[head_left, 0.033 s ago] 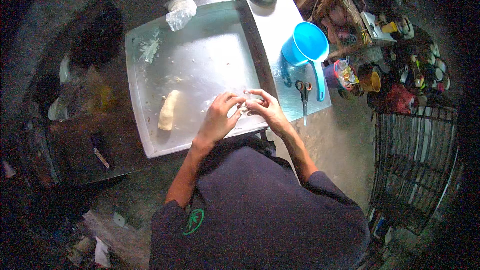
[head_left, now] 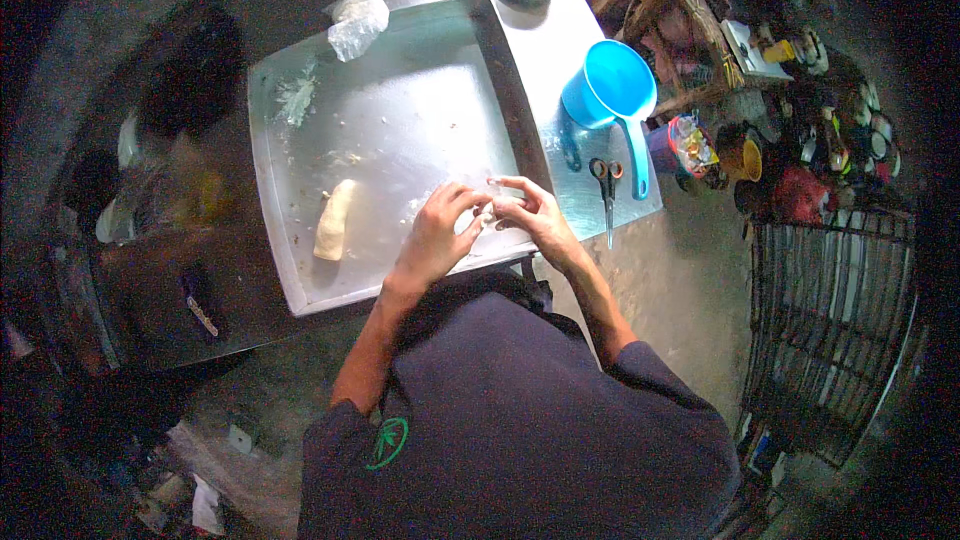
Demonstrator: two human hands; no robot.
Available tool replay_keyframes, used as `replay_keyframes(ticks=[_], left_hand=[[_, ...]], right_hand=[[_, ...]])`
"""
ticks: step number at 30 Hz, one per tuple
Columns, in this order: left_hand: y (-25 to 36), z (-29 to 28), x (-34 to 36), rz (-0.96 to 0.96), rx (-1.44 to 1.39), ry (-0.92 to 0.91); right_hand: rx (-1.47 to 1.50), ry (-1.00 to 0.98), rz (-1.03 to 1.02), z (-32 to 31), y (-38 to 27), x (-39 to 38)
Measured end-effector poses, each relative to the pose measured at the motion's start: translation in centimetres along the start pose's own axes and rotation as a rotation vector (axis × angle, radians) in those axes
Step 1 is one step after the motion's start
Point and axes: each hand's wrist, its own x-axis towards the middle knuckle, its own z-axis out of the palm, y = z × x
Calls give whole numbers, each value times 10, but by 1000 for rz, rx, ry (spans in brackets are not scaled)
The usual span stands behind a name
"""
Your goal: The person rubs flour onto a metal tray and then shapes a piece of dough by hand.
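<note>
Dough roll (head_left: pixel 334 222) lies centre-left of the frame, lengthwise nearly top-to-bottom, nearer your left hand (head_left: pixel 436 230); that grip and your right hand (head_left: pixel 540 220) pinch a small pale lump (head_left: pixel 487 211).

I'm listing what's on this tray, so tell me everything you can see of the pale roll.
The pale roll is a cream-coloured log, soft and doughlike in look, with a small nub near its far end and a blunter near end. It lies lengthwise, slightly slanted, in the left part of the metal tray. Only the tray visibly touches it.
</note>
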Motion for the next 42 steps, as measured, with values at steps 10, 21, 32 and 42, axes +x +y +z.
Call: replay_keyframes(ticks=[10,21,32,42], left_hand=[[-33,59,33,66,2,-326],[-43,60,24,147,143,-434],[-29,76,40,344,220,-499],[-32,85,50,425,237,-562]], right_hand=[[-402,557,-242,-30,-42,-52],[-290,635,-265,-34,-19,-68],[-302,674,-262,-47,-8,-68],[-279,687,-235,-55,-3,-70]])
